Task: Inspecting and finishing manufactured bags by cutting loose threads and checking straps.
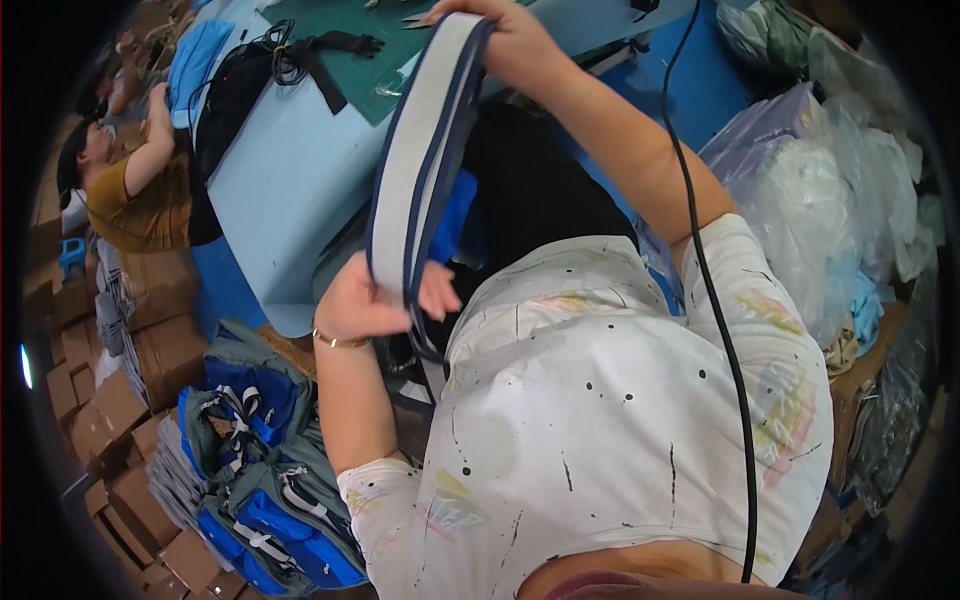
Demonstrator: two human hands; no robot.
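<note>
A long white strap with navy edges (pixel 412 145) is stretched in a bend between my two hands, in front of my lap. Its upper end is gripped by my right hand (pixel 505 40), with the fingers closed over it. Beside those fingers, pointed metal blades like small scissors (pixel 414 20) stick out over the green mat; whether the hand holds them I cannot tell. Lower down, my left hand (pixel 372 305), with a bracelet at the wrist, is closed around the strap, thumb in front and fingertips beyond its far edge. Below that hand the strap's lower end is partly hidden.
A light blue table (pixel 285 190) carries a green cutting mat (pixel 385 60), black webbing with a buckle (pixel 345 42) and coiled cable. Blue and grey backpacks (pixel 270 480) lie at lower left, near cardboard boxes (pixel 165 345). A co-worker (pixel 140 195) sits far left. Plastic bags (pixel 810 200) fill the right.
</note>
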